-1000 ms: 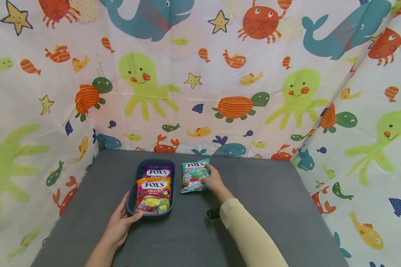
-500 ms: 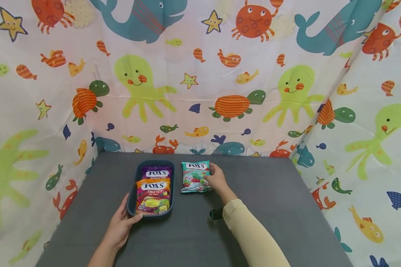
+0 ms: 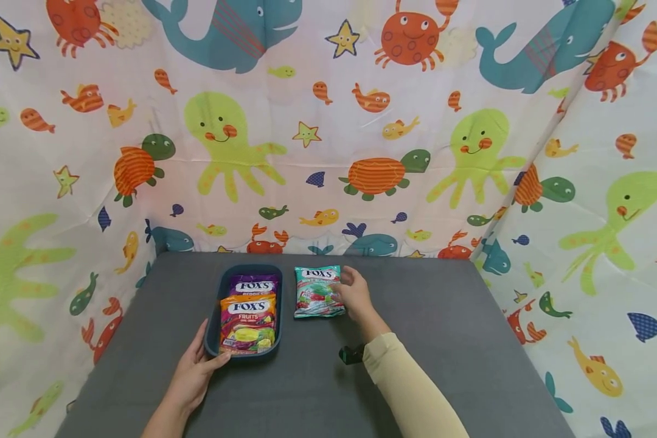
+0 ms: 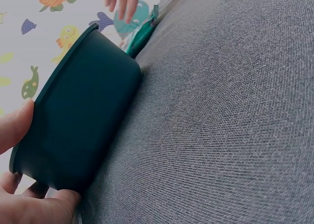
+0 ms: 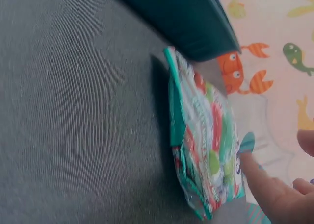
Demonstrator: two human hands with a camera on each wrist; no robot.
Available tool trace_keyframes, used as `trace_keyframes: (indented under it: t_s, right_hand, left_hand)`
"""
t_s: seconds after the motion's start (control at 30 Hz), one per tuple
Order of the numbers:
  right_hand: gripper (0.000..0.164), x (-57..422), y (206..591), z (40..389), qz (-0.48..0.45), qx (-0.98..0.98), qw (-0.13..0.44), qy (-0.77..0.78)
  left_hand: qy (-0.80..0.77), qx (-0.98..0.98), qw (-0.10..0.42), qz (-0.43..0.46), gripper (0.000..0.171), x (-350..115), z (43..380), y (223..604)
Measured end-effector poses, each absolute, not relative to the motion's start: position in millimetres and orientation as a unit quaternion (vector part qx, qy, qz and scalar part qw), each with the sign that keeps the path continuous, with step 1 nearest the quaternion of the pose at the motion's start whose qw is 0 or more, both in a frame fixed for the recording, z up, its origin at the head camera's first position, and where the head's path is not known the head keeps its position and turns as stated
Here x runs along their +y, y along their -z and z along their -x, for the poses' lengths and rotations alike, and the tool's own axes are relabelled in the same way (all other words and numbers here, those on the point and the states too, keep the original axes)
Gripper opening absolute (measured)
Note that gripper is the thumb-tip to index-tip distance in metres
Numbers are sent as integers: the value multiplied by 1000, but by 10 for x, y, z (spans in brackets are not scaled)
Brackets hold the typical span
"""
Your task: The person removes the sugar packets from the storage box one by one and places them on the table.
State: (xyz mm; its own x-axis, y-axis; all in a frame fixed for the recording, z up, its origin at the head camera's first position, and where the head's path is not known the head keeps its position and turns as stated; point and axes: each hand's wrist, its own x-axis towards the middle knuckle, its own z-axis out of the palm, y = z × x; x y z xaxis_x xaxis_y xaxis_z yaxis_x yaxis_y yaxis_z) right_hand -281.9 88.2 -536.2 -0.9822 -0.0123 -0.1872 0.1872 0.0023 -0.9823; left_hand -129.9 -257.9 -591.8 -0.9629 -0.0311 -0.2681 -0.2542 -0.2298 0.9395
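A dark blue plastic tub [image 3: 278, 310] stands on the table, left of centre. My left hand [image 3: 193, 371] grips its front left corner, thumb at the rim and fingers around the wall [image 4: 81, 106]. Inside lie a purple Fox's Berries candy bag [image 3: 253, 285] and, overlapping it, an orange Fox's Fruits candy bag [image 3: 248, 324]. A teal Fox's Mint Blossom candy bag [image 3: 316, 298] lies face up just right of the tub. At that bag's right edge is my right hand [image 3: 357, 299], fingers loosely extended beside the pack [image 5: 211, 140] and not wrapped around it.
A grey cloth covers the table [image 3: 285, 395]. White curtains [image 3: 328, 140] printed with sea animals rise behind it and on both sides. A small dark device [image 3: 352, 354] sits at the right wrist, next to the yellow sleeve [image 3: 410, 383].
My right hand has loosened from the teal candy bag, which now lies straighter than a second ago. The left hand keeps its grip on the tub. The head view has shifted slightly.
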Motion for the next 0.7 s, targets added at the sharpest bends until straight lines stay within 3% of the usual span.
trace_keyframes:
  t_s: [0.7]
  right_hand:
    - [71,582,5219,2624,-5,653,134,745]
  left_hand:
    - [-773,620,66,118,103,-2579,1289,5907]
